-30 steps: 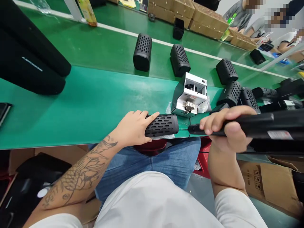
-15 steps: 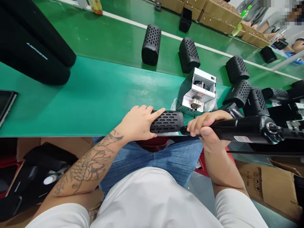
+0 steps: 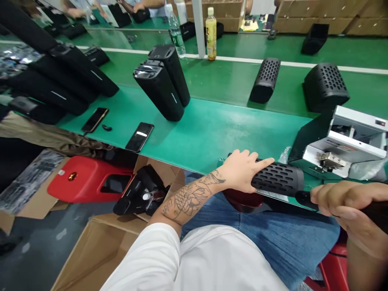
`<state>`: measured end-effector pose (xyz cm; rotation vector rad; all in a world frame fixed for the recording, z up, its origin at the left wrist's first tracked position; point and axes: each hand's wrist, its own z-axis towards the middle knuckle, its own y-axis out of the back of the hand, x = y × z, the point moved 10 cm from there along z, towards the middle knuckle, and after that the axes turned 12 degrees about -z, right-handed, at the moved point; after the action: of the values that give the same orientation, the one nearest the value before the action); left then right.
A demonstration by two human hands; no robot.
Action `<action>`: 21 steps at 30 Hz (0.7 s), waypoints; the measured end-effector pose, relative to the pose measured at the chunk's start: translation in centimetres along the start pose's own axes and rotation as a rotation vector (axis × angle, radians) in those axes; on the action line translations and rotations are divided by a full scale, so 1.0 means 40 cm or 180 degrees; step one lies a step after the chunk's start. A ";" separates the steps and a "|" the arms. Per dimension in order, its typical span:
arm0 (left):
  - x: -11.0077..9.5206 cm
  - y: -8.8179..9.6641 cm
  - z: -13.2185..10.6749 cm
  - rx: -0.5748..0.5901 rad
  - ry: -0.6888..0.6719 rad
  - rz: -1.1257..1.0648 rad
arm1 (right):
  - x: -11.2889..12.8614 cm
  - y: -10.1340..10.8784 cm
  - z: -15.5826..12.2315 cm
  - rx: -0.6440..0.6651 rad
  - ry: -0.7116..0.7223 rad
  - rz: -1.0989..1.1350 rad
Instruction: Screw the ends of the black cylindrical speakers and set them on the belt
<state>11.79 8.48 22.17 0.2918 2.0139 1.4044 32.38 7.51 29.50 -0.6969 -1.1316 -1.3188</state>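
My left hand (image 3: 241, 171) is wrapped over a black perforated speaker shell (image 3: 279, 178) that lies on its side at the near edge of the green bench (image 3: 194, 133). My right hand (image 3: 348, 206) is closed round a black electric screwdriver (image 3: 304, 199), whose tip sits at the shell's right end. A grey metal screw feeder (image 3: 348, 141) stands just behind the shell, at the right.
Two tall black speakers (image 3: 163, 83) stand mid-bench, with two phones (image 3: 140, 136) in front. More perforated shells (image 3: 266, 79) lie on the conveyor behind, near a yellow bottle (image 3: 211, 32). A red stool (image 3: 87, 184) and cardboard boxes (image 3: 100, 250) sit on the floor, left.
The view has swung left, so the shell and both hands now sit at the right. The left hand still grips the shell and the right hand still holds the screwdriver at its end.
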 end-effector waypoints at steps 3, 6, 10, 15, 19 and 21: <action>-0.003 0.007 -0.002 -0.0031 -0.0018 -0.0020 | 0.018 -0.003 -0.002 -0.0054 -0.0066 -0.0018; 0.011 -0.004 0.007 0.0031 0.0039 -0.0122 | 0.066 0.027 0.019 -0.0290 0.0199 0.0154; 0.036 -0.015 0.025 -0.0048 0.0051 -0.0095 | 0.101 0.184 0.059 -0.1633 0.0891 -0.0151; 0.052 -0.024 0.026 -0.0068 0.0083 -0.0018 | -0.036 0.264 0.140 -0.1973 0.0553 -0.0802; 0.044 -0.024 0.024 -0.0071 0.0040 0.0007 | -0.114 0.275 0.138 -0.2108 0.0646 -0.0774; 0.042 -0.022 0.025 -0.0094 0.0050 0.0007 | -0.123 0.277 0.128 -0.2067 0.0610 -0.0758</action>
<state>11.28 9.77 20.52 0.2710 2.0042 1.4406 42.41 16.02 28.93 -0.8922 -0.6330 -1.9452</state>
